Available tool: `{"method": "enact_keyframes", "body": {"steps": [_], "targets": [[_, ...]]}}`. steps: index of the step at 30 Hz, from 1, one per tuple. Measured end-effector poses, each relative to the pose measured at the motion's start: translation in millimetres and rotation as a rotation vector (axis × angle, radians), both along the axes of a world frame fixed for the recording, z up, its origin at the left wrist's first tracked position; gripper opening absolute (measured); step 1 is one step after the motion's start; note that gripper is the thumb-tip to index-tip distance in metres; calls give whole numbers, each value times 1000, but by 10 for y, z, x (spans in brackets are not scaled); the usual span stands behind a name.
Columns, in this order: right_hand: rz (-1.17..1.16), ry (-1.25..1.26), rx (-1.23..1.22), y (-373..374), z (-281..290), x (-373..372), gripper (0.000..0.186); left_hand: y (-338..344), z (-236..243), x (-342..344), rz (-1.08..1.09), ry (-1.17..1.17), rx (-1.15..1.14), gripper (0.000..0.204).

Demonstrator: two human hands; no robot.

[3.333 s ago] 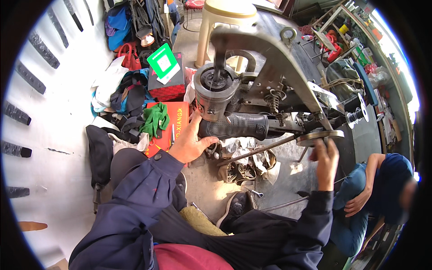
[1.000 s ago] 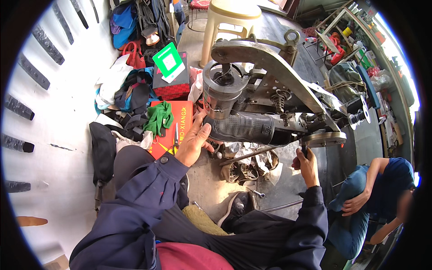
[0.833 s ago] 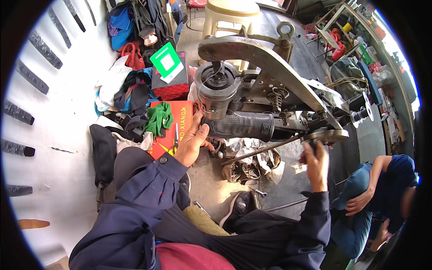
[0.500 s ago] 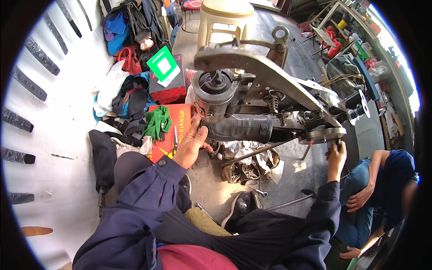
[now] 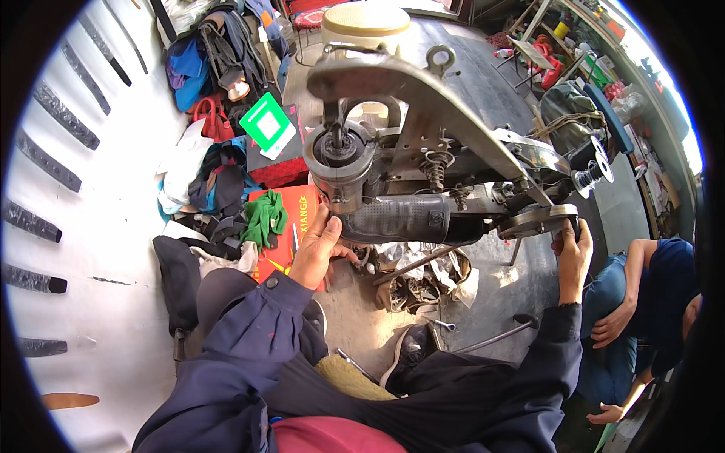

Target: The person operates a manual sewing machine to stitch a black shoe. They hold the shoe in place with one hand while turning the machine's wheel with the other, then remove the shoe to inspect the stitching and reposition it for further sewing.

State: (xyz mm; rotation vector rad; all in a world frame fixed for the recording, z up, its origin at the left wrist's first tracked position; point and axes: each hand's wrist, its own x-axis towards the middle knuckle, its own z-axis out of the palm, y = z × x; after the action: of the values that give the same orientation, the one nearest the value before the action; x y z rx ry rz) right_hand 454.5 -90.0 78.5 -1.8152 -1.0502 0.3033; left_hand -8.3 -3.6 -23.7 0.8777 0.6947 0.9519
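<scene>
In front of me stands a metal shoe-repair sewing machine (image 5: 408,87) with a curved arm and a round head. A black perforated shoe (image 5: 400,219) lies sideways on its lower arm, one end under the head. My left hand (image 5: 317,253) is closed on that end, thumb on top; some fingers are hidden beneath. At the machine's right end, my right hand (image 5: 574,257) has its fingers around the rim of the metal handwheel (image 5: 535,221). A thread spool (image 5: 593,177) sits above the wheel.
Below the machine are open bags of small parts (image 5: 419,291). An orange-red box (image 5: 302,215) with a green cloth (image 5: 264,219) stands left, near a green card (image 5: 266,124). A seated person (image 5: 642,302) is close at right. A beige stool (image 5: 366,23) stands behind.
My right hand has moved slightly up and right around the handwheel's rim, from below it to its right side. My left hand stays on the shoe. The whole view has shifted slightly.
</scene>
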Motion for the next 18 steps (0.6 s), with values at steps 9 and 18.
{"method": "enact_keyframes", "body": {"steps": [9,18], "targets": [[173,314,-530,4,-777,-383,20,-17,79,38,12,-6,35,51],[-11,84,10,-2,15,-24,18,18,113,33,-31,13,40,43]]}}
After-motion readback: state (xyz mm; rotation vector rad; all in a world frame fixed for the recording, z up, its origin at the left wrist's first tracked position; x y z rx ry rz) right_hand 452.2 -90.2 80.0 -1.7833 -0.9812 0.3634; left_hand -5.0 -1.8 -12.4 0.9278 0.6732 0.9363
